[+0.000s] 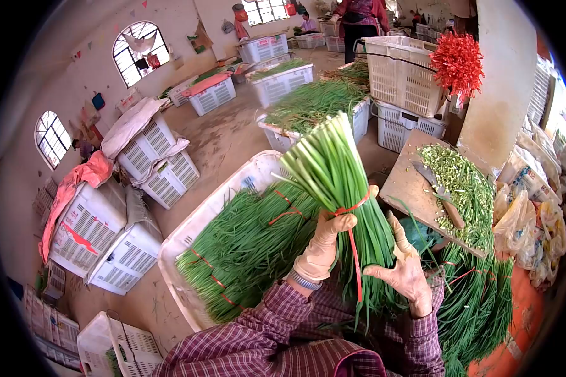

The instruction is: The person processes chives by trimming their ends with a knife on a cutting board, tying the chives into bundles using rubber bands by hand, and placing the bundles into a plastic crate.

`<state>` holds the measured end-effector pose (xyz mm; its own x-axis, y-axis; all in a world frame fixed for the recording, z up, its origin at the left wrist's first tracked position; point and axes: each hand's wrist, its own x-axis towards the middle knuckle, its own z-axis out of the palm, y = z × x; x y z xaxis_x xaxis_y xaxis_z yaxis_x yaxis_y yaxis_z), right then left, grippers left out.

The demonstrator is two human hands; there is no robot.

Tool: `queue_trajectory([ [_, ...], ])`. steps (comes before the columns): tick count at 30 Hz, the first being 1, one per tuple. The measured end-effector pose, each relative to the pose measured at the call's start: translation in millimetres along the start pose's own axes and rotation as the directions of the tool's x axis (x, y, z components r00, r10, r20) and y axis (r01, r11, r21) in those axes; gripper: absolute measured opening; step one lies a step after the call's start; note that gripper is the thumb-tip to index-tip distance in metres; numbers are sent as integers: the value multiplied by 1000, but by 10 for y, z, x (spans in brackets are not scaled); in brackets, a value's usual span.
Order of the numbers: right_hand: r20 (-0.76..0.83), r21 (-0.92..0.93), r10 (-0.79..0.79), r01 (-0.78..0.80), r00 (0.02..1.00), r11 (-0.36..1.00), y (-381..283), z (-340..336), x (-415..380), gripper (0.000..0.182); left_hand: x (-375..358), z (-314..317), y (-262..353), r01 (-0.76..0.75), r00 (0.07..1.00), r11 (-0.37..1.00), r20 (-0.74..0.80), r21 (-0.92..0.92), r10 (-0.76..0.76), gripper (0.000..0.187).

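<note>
A bundle of long green stalks point(339, 163) stands upright before me, pale cut ends up, with a red tie round its middle and one tie end hanging down. My left hand point(324, 245), gloved, is wrapped round the bundle at the tie. My right hand point(404, 264), with fingers and thumb apart, rests against the bundle's leafy right side. To the left, a white crate point(177, 251) holds more green bundles point(245, 245) bound with red ties. Loose-leafed bundles point(475, 308) lie at the lower right.
A wooden board point(399, 179) at the right bears a knife point(443, 195) and chopped stalk ends point(449, 166). Red ties point(457, 66) hang by stacked crates point(402, 75). More crates point(88, 223) stand left. Another person point(361, 19) stands at the back.
</note>
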<state>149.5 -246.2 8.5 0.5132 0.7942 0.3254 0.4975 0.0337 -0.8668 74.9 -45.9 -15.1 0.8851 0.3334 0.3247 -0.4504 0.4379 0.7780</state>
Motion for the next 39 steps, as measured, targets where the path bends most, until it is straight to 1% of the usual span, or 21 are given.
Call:
queue_trajectory([
  [1, -38, 66, -30, 33, 999, 997, 41, 65, -33, 103, 39, 5, 0, 0, 1000, 1000, 0, 30, 0, 75],
  [3, -141, -204, -175, 144, 974, 968, 55, 65, -51, 89, 116, 55, 29, 36, 999, 996, -3, 84, -36, 81],
  [4, -221, 39, -38, 48, 974, 998, 1, 78, -41, 78, 174, 127, 94, 91, 996, 988, -13, 123, -90, 86],
  [6, -279, -4, -26, 26, 960, 1000, 5, 66, -30, 85, 266, 239, 216, 176, 984, 967, -39, 184, -172, 97],
  [8, -340, -184, -155, 96, 927, 978, -175, 103, 77, 94, 282, 229, 276, 72, 997, 985, -49, 159, -65, 82],
  [9, -368, -95, -130, 102, 921, 990, -163, 158, 146, 93, 289, 236, 313, 20, 997, 995, -80, 93, -13, 76],
  [12, -323, -217, -250, 185, 913, 958, -387, 350, 363, 94, 241, 329, 658, -74, 982, 989, -183, -130, 50, 56],
  [14, -262, -198, -223, 174, 939, 965, -370, 590, 424, 98, 235, 85, 952, -96, 976, 995, -198, -41, 86, 54],
  [17, -120, -189, -205, 180, 971, 965, -28, 1010, 377, 82, 54, -187, 1677, -64, 948, 965, -285, 254, 138, 52],
  [18, -37, -205, -152, 141, 988, 969, 97, 1114, 306, 74, 21, -629, 1928, -83, 907, 868, -324, 490, 270, 49],
  [20, 69, -265, -6, 24, 998, 964, 359, 1176, 208, 67, -83, -688, 2504, -36, 936, 846, -278, 532, 215, 41],
  [21, 107, -301, -152, 178, 983, 937, 497, 1151, 181, 58, -93, -865, 2794, 28, 946, 772, -266, 634, 185, 46],
  [23, 98, -268, -68, 92, 993, 959, 436, 1112, 148, 38, -84, -1084, 3185, 154, 949, 524, -273, 838, 158, 61],
  [25, 132, -391, -238, 271, 962, 880, 565, 1032, 197, 42, -6, -1435, 3347, 277, 939, 236, -314, 932, 141, 80],
  [27, 118, -358, -127, 161, 985, 920, 509, 971, 228, 44, 6, -1959, 3335, 322, 942, -361, -257, 875, 215, 99],
  [29, 105, -326, -3, 37, 994, 945, 487, 894, 228, 47, 43, -2161, 3021, 404, 915, -470, -347, 785, 208, 104],
  [31, 129, -369, 37, 14, 991, 929, 535, 834, 234, 54, 112, -2471, 2648, 511, 850, -478, -503, 714, 158, 100],
  [33, 108, -371, 66, -22, 992, 928, 582, 766, 210, 50, 121, -3100, 2228, 547, 835, -317, -534, 775, 135, 96],
  [35, 77, -299, 202, -171, 976, 939, 539, 644, 199, 45, 268, -3411, 1823, 602, 777, -399, -622, 692, 94, 98],
  [37, 28, -272, 260, -243, 965, 931, 573, 507, 143, 43, 464, -3539, 1488, 659, 727, -360, -682, 661, 79, 87],
  [39, -81, -234, 453, -458, 888, 857, 460, 372, 151, 43, 600, -3837, 1251, 629, 763, -286, -645, 723, 49, 89],
])
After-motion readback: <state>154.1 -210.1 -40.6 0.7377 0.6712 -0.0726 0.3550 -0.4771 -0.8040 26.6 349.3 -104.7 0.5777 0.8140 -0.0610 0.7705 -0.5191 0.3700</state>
